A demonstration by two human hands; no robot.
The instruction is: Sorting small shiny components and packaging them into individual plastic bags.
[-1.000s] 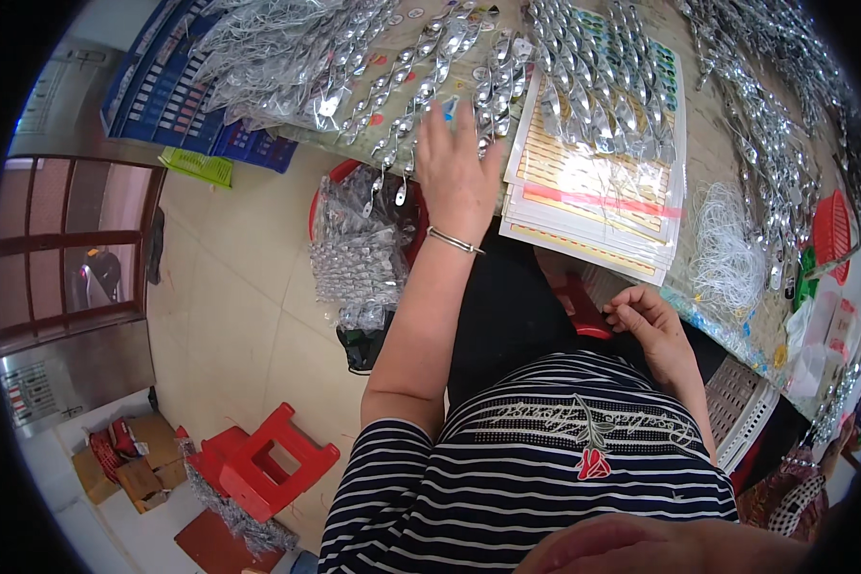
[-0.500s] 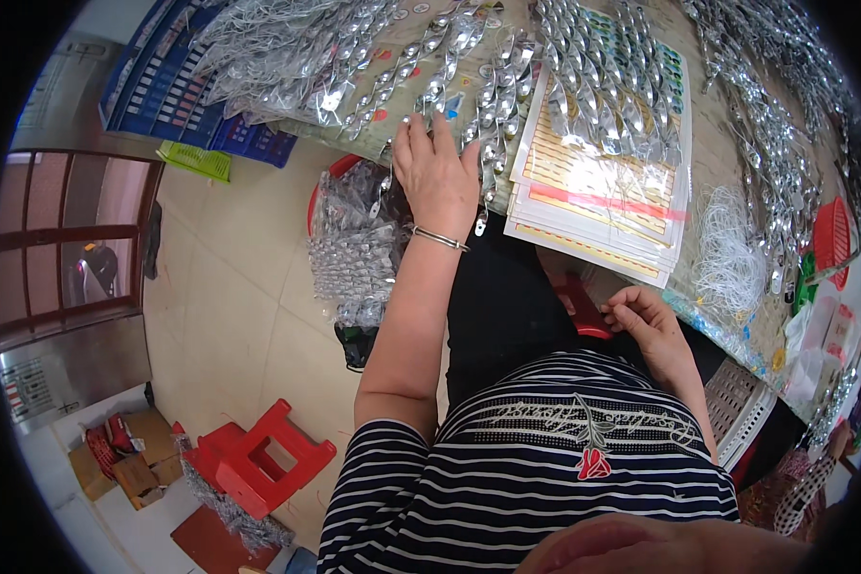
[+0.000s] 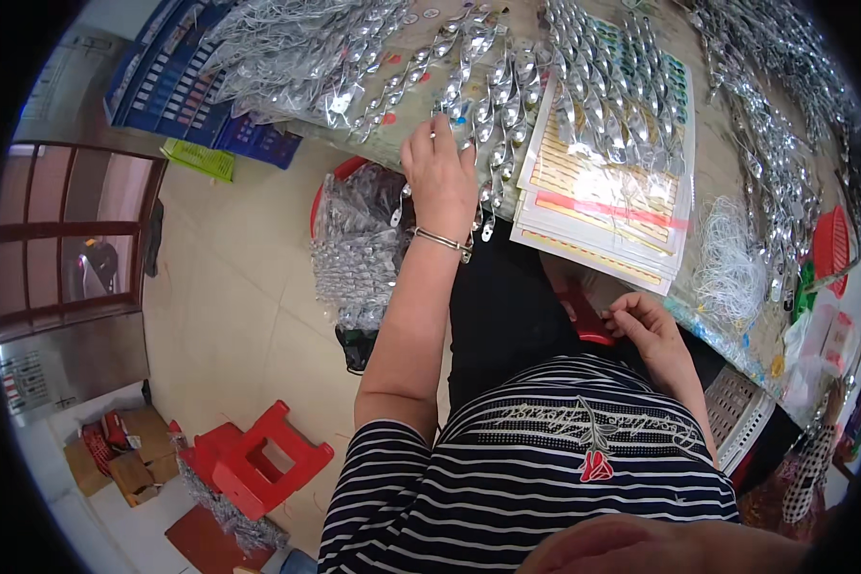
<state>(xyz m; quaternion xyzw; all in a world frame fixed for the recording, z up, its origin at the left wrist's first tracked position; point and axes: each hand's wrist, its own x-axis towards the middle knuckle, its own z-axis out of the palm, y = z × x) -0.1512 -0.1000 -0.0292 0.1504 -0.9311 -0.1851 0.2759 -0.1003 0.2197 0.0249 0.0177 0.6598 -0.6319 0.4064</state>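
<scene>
My left hand is at the table's near edge, its fingers bent round shiny twisted silver strips. The fingertips partly cover the strips, and some strip ends hang over the edge on both sides of the hand. Low over my lap, my right hand has thumb and fingers pinched together. Whatever is in that pinch, if anything, is too small to make out. It is close to a red plastic piece beside my legs.
Printed sheets lie on the table under more strips. White string is bundled to their right, and bagged strips lie left. Below the table edge stands a bag of silver pieces. A red stool is on the floor.
My left hand's fingers have drawn closer together over the strips, and the strips beside it have shifted slightly. My right hand stays almost where it was.
</scene>
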